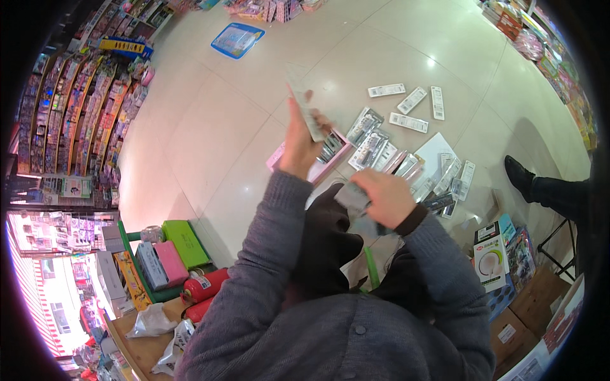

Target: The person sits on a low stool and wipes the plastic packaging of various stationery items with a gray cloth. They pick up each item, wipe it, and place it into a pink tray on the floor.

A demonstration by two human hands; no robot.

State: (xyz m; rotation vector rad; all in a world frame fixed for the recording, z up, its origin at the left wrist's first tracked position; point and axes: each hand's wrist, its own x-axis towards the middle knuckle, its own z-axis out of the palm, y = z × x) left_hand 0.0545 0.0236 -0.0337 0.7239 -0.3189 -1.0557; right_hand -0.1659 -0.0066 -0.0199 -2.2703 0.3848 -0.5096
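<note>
My left hand (300,138) grips a thin, flat pale packet (303,107), tilted upright and seen nearly edge-on. Below that hand lies a pink box (336,161), partly hidden, with small packaged items (329,147) inside. My right hand (387,193) is closed around a grey, blurred item (351,197) above my knees; what it is I cannot tell. Beyond my right hand, several blister packs (374,145) lie in overlapping rows on the floor. More narrow packs (448,176) rest on and around a white sheet (436,147). Farther off, several white packs (409,122) lie face down, apart from one another.
A person's leg and black shoe (519,178) are at the right. Cardboard boxes (522,324) and a white carton (490,262) stand near my right side. Red fire extinguishers (205,285) and a green crate (164,294) sit at my left. Stocked shelves (76,114) line the left.
</note>
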